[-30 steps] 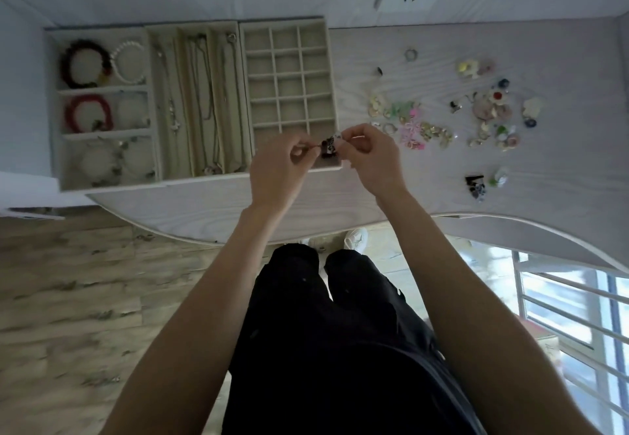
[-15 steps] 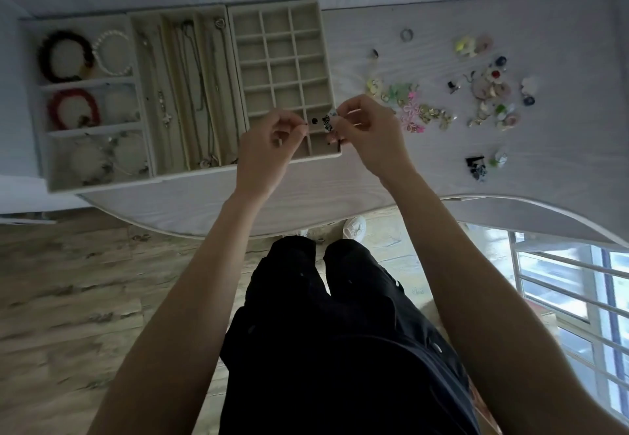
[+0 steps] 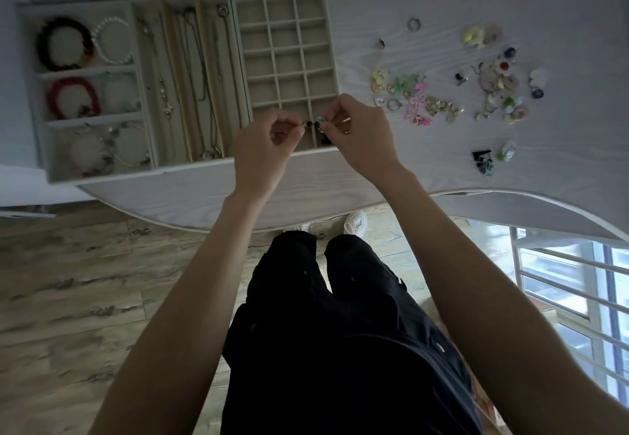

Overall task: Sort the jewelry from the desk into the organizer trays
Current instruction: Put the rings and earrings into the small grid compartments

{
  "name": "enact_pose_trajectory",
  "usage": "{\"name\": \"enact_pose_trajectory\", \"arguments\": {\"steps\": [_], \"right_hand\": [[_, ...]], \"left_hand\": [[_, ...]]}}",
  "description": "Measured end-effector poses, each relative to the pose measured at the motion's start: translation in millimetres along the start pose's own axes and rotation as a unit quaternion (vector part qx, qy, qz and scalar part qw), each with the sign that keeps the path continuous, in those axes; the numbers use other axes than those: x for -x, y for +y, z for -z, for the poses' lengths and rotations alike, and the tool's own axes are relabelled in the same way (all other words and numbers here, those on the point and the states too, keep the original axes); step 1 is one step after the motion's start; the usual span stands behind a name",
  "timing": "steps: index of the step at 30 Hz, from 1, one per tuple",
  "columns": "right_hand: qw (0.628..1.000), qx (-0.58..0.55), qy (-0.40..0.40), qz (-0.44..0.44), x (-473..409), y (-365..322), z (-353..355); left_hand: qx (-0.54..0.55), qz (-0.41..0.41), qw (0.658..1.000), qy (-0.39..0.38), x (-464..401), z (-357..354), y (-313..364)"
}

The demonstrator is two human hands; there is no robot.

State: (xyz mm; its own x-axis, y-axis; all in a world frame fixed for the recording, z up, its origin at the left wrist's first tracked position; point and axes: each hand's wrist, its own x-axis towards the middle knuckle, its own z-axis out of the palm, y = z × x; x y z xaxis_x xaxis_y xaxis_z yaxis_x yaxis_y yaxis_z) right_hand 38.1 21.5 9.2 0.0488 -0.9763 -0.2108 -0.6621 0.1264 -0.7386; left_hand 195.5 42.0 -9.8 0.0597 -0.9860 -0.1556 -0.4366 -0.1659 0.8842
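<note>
Three beige organizer trays stand side by side on the desk. The grid tray with small square cells is on the right, the necklace tray in the middle, the bracelet tray on the left. My left hand and my right hand meet over the grid tray's near cells. Between their fingertips they pinch a small dark earring, each hand on one end. A dark piece lies in the cell below. Loose earrings lie scattered on the desk to the right.
More jewelry is spread further right, with a ring near the back and a dark piece near the front. The desk has a curved front edge. A window railing is at the lower right.
Both hands stay together over the near cells of the grid tray, and a small gap has opened between them with the dark earring stretched across it. The view shifted slightly.
</note>
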Motion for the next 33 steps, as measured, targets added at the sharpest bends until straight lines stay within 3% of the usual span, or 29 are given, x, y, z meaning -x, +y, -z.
{"name": "enact_pose_trajectory", "arguments": {"steps": [7,11,13,19,23,29,33], "right_hand": [[0.994,0.1,0.011,0.04,9,1,0],[0.984,0.095,0.127,0.077,19,12,11],[0.98,0.111,0.148,0.078,22,19,12],[0.974,0.153,0.132,0.1,15,27,-4],[0.965,0.17,0.163,0.111,11,26,-3],[0.966,0.17,0.138,0.138,17,29,7],[0.958,0.235,0.068,0.151,18,30,4]], "left_hand": [[-0.023,-0.03,0.999,-0.006,1,-3,3],[-0.046,-0.06,0.997,-0.02,-1,-7,7],[-0.066,-0.061,0.995,-0.03,-5,-11,10],[-0.143,-0.078,0.985,-0.056,-11,-23,17],[-0.205,-0.126,0.967,-0.086,-15,-29,19],[-0.293,-0.228,0.928,0.024,-10,-12,7],[-0.354,-0.259,0.899,0.006,-3,-13,2]]}}
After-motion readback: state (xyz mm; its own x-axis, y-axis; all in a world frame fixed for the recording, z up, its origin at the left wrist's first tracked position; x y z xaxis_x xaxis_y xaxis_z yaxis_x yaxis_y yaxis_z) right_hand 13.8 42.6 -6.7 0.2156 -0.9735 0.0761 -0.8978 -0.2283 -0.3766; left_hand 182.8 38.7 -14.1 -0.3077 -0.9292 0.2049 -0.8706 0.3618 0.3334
